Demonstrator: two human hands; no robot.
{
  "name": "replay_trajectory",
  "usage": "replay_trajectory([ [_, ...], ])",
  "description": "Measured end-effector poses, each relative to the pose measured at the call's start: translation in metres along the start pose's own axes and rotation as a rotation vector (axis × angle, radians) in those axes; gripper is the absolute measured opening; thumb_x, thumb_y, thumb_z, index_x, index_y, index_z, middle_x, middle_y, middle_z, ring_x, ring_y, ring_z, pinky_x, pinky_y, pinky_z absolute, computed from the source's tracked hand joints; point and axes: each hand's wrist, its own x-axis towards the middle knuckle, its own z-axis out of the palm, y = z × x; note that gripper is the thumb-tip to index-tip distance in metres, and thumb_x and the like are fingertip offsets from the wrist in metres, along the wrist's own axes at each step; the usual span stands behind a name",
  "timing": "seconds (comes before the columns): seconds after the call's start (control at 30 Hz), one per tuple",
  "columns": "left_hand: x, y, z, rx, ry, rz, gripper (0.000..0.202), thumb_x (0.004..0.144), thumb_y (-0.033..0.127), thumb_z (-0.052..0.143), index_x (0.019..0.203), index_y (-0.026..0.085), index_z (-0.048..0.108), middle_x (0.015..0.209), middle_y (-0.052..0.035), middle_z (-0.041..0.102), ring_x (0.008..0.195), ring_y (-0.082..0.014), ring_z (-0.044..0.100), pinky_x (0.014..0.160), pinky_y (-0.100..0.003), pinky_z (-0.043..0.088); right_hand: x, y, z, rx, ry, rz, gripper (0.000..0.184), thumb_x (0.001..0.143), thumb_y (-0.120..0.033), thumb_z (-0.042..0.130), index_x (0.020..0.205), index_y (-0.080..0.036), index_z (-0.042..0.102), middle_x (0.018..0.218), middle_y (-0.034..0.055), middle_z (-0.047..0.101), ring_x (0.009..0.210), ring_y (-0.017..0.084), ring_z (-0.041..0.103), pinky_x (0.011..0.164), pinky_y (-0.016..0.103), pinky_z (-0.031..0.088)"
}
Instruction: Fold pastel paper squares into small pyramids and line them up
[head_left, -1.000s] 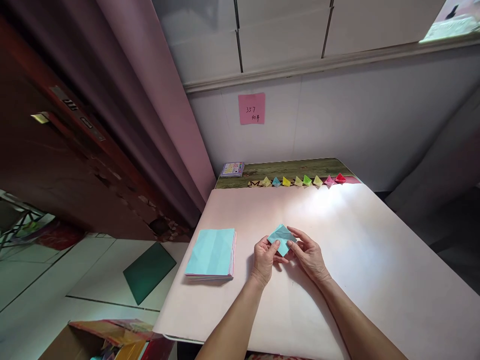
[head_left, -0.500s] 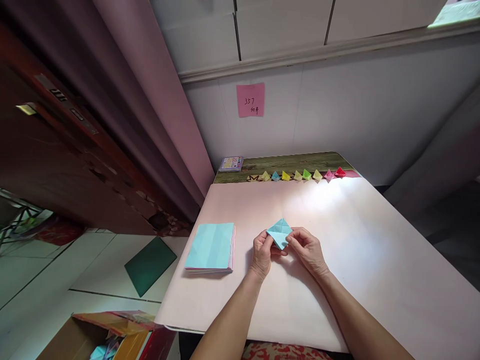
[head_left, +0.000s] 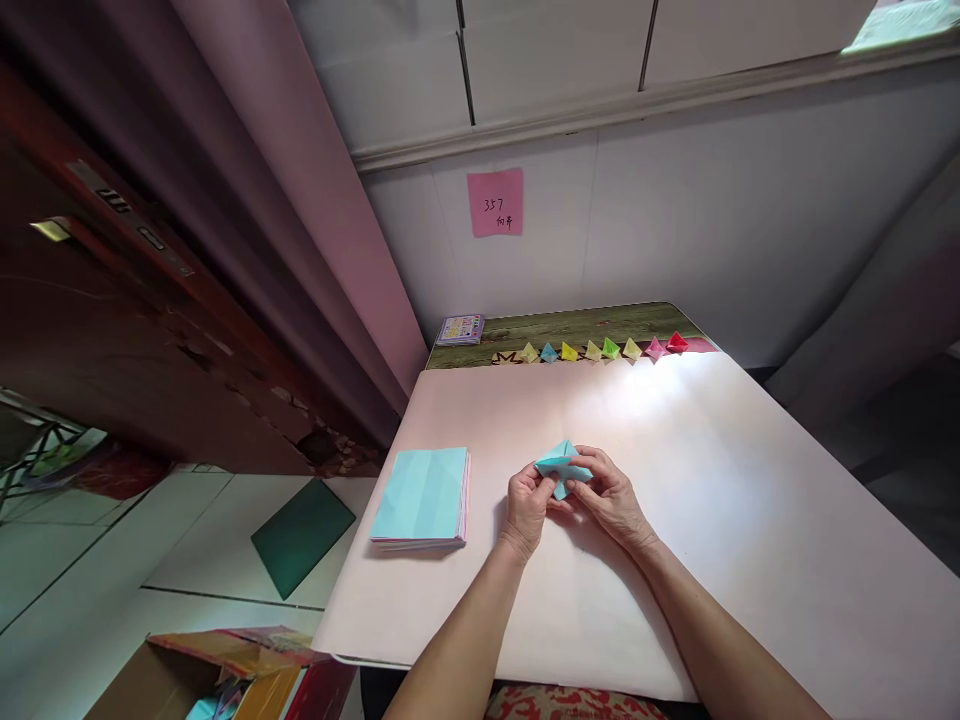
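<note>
Between my two hands is a light blue folded origami paper [head_left: 558, 463], held just above the pale table cover. My left hand [head_left: 528, 505] pinches its left and lower edge, thumb on top. My right hand [head_left: 609, 497] grips the right side, with thumb below and fingers over the upper edge. The folds partly stand up, and fingers hide some of the paper. To the left of my hands lies a stack of square paper [head_left: 420, 495] with a light blue sheet on top.
A row of small folded paper pieces [head_left: 611, 348] in several colours lines the table's far edge. A small pack [head_left: 460, 329] sits at the far left corner. On the floor are a cardboard box [head_left: 142, 685] and a dark green sheet [head_left: 302, 538].
The blue paper went from lying flat as a diamond to being partly opened and bent. My right fingers moved up over its top edge. The view shifted slightly.
</note>
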Motion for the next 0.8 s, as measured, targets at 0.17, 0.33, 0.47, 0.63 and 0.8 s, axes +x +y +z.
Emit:
replay_trajectory([
  [0.17, -0.003, 0.003, 0.001, -0.045, -0.009, 0.009, 0.033, 0.078, 0.044, 0.065, 0.094, 0.014, 0.066, 0.076, -0.0036, 0.069, 0.053, -0.013, 0.064, 0.049, -0.023, 0.053, -0.002, -0.003, -0.001, -0.044, -0.047, -0.052, 0.024, 0.084, -0.024, 0.054, 0.096, -0.027, 0.075, 0.125, 0.0079, 0.053, 0.086, 0.018, 0.062, 0.068, 0.031, 0.053],
  [0.33, -0.005, 0.005, 0.001, -0.087, -0.041, 0.052, 0.043, 0.084, 0.054, 0.057, 0.092, 0.013, 0.066, 0.073, -0.0055, 0.068, 0.06, -0.0161, 0.065, 0.053, -0.027, 0.056, -0.002, -0.007, -0.001, -0.097, -0.042, -0.061, 0.022, 0.088, -0.032, 0.056, 0.096, -0.026, 0.074, 0.123, 0.0088, 0.054, 0.07, 0.015, 0.061, 0.06, 0.031, 0.052],
  [0.47, -0.004, 0.002, 0.001, -0.031, -0.08, 0.038, 0.044, 0.074, 0.044, 0.073, 0.104, 0.013, 0.066, 0.081, -0.0058, 0.07, 0.059, -0.0152, 0.065, 0.055, -0.028, 0.056, -0.002, -0.006, 0.0, -0.127, 0.011, -0.068, 0.022, 0.085, -0.036, 0.063, 0.101, -0.025, 0.072, 0.12, 0.0093, 0.057, 0.067, 0.014, 0.059, 0.055, 0.029, 0.049],
  [0.63, -0.003, 0.0, 0.001, -0.066, -0.033, 0.078, 0.039, 0.07, 0.039, 0.077, 0.098, 0.014, 0.067, 0.09, -0.0064, 0.07, 0.073, -0.0166, 0.066, 0.065, -0.029, 0.057, -0.001, -0.001, 0.001, -0.08, 0.041, -0.092, 0.029, 0.084, -0.039, 0.065, 0.109, -0.025, 0.071, 0.119, 0.0104, 0.059, 0.087, 0.021, 0.064, 0.064, 0.03, 0.053],
  [0.8, -0.002, -0.003, 0.003, -0.055, -0.002, 0.099, 0.029, 0.07, 0.035, 0.078, 0.084, 0.014, 0.064, 0.079, -0.0027, 0.066, 0.07, -0.0143, 0.062, 0.068, -0.028, 0.055, -0.001, 0.004, 0.0, -0.041, 0.071, -0.04, 0.024, 0.083, -0.042, 0.066, 0.089, -0.021, 0.074, 0.106, 0.0106, 0.066, 0.083, 0.021, 0.065, 0.066, 0.031, 0.054],
])
